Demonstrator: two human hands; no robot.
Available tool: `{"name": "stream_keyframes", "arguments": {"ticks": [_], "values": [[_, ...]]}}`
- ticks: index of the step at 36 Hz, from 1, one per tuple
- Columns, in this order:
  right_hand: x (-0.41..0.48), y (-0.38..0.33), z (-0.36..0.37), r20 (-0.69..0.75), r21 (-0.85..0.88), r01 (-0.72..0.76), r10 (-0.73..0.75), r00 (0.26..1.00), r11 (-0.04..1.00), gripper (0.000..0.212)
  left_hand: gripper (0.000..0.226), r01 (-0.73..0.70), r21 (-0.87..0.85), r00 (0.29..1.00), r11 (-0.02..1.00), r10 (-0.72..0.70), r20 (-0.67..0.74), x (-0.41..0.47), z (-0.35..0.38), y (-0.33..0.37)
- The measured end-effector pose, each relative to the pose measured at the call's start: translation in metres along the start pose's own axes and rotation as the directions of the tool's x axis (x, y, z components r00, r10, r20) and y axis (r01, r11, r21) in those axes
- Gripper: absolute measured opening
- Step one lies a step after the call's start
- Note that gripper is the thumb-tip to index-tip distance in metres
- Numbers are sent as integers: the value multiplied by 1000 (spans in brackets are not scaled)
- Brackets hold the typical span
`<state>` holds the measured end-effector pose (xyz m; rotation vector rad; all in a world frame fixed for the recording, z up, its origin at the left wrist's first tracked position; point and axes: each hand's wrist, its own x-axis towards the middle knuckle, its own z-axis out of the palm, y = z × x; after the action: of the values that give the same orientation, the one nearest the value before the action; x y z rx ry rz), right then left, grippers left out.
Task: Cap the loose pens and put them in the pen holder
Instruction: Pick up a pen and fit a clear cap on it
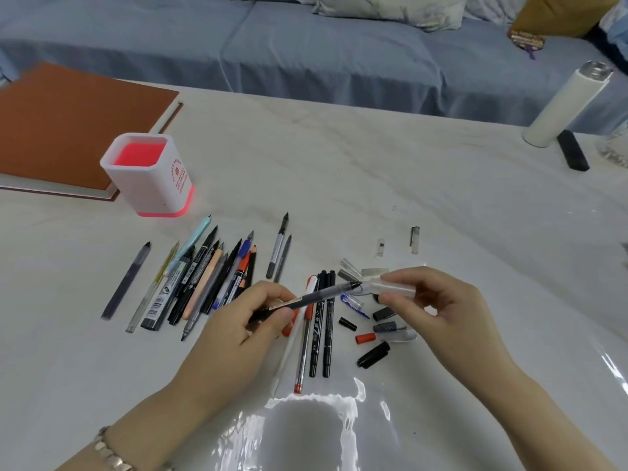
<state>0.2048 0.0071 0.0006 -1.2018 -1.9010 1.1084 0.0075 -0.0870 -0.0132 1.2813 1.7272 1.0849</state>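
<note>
My left hand (249, 317) grips a dark translucent pen (323, 294) by its barrel, tip pointing right. My right hand (431, 300) pinches a clear cap (390, 287) just right of the pen's black tip, its mouth almost touching the tip. The white pen holder (149, 175) with a pink inside and base stands at the left, with nothing visible in it. Several uncapped pens (204, 277) lie fanned out below it. More pens (319, 334) lie under my hands. Several loose caps (377, 329), black, red and clear, are scattered beneath my right hand.
A brown book (68, 130) lies at the far left behind the holder. A white bottle (567, 103) and a black case (572, 150) sit at the far right. Two small clear caps (414, 239) lie apart near the table's middle. A blue sofa runs behind the table.
</note>
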Motion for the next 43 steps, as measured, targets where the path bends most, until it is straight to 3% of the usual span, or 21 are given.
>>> {"name": "stream_keyframes", "arguments": {"ticks": [5, 10, 14, 20, 24, 27, 30, 33, 35, 37, 39, 41, 43], "values": [[0, -2, 0, 45, -9, 3, -3, 999, 1000, 21, 12, -42, 49, 999, 998, 40, 29, -2, 0, -4], [-3, -5, 2, 121, -46, 48, -42, 992, 998, 9, 14, -127, 159, 991, 979, 116, 72, -4, -1, -7], [-5, -7, 2, 173, -58, 58, -47, 984, 997, 28, 15, -167, 196, 984, 966, 151, 90, -5, -4, -11], [-7, -2, 6, 258, -78, 68, -46, 965, 995, 32, 19, -218, 270, 965, 938, 167, 201, -8, -8, -20], [-6, 2, 11, 272, -72, 86, -64, 960, 994, 36, 13, -108, 164, 982, 980, 80, 170, -13, -7, -20], [-6, 3, 13, 266, 4, 46, -45, 963, 999, 15, 22, 54, 22, 985, 998, -57, 163, -10, -5, -16], [-6, 3, 13, 273, 6, 74, -73, 959, 997, 21, 23, 263, -207, 948, 943, -212, 237, -5, -4, -13], [-4, 0, 11, 296, -11, 99, -91, 951, 995, 20, 21, 394, -328, 901, 859, -290, 323, -3, -5, -13], [-1, -4, 12, 316, 33, 46, -54, 947, 998, 30, 22, 451, -370, 868, 812, -305, 391, -1, -5, -12], [2, -11, 15, 321, 211, -88, 15, 947, 974, 19, 25, 449, -363, 861, 817, -286, 421, 2, -5, -11], [4, -17, 20, 274, 344, -198, 104, 956, 918, 4, 25, 324, -213, 907, 922, -239, 348, 5, -4, -10], [6, -17, 25, 188, 356, -231, 172, 967, 906, 9, 27, 105, 158, 964, 982, -139, 225, 10, 0, -13], [8, -15, 28, 93, 334, -247, 229, 969, 909, 14, 27, -82, 565, 993, 821, 20, 115, 18, 0, -15]]}}
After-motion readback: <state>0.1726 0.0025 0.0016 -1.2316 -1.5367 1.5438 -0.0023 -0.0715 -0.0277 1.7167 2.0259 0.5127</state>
